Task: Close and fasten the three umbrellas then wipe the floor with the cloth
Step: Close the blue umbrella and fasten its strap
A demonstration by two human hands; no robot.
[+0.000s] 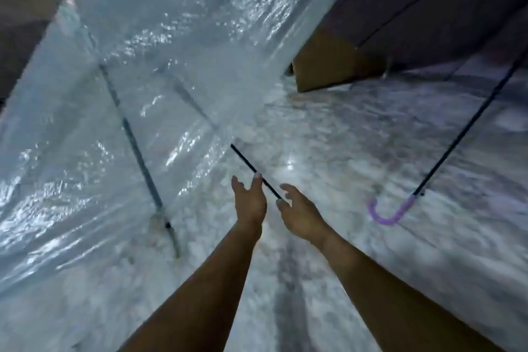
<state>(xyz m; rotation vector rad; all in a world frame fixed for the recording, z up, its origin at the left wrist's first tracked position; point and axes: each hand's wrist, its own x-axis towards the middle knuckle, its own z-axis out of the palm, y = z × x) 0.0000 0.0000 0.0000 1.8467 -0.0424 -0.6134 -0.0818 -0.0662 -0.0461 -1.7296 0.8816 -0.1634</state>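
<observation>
A big clear umbrella [148, 46] lies open on its side and fills the left half of the view. Its thin black shaft [251, 167] sticks out toward me. My left hand [249, 204] is just left of the shaft with its fingers spread, one fingertip at the shaft. My right hand [300, 217] is open at the shaft's near end, thumb almost touching it. Neither hand has closed on it. Through the clear canopy a second grey shaft [137, 151] shows. At the right an open purple umbrella [445, 8] rests with its black shaft and lilac hook handle [390, 213] on the floor.
The speckled pale floor [328, 137] is blurred, with a bright glint near the shaft. A brown cardboard box [328, 66] stands at the back between the clear and purple canopies. No cloth is in view.
</observation>
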